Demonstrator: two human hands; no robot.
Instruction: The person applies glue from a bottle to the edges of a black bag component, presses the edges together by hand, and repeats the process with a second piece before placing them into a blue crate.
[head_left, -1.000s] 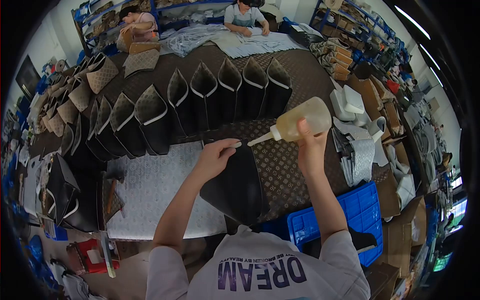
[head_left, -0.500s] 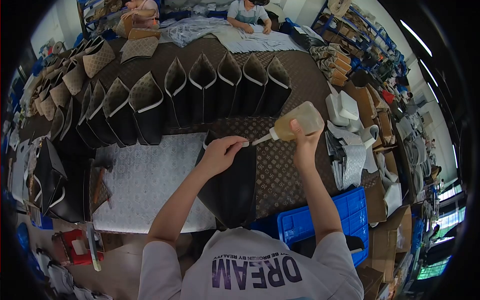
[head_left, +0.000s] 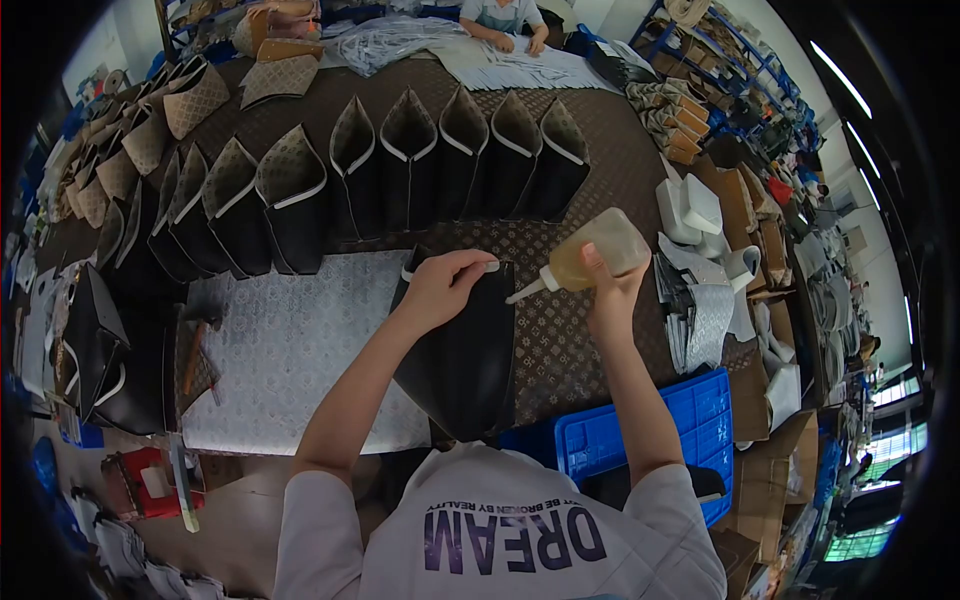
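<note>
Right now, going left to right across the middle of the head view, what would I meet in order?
Orange-handled tool, pale patterned sheet, left hand at the top edge of the black piece, right hand holding the bottle, stacked silvery sheets.
</note>
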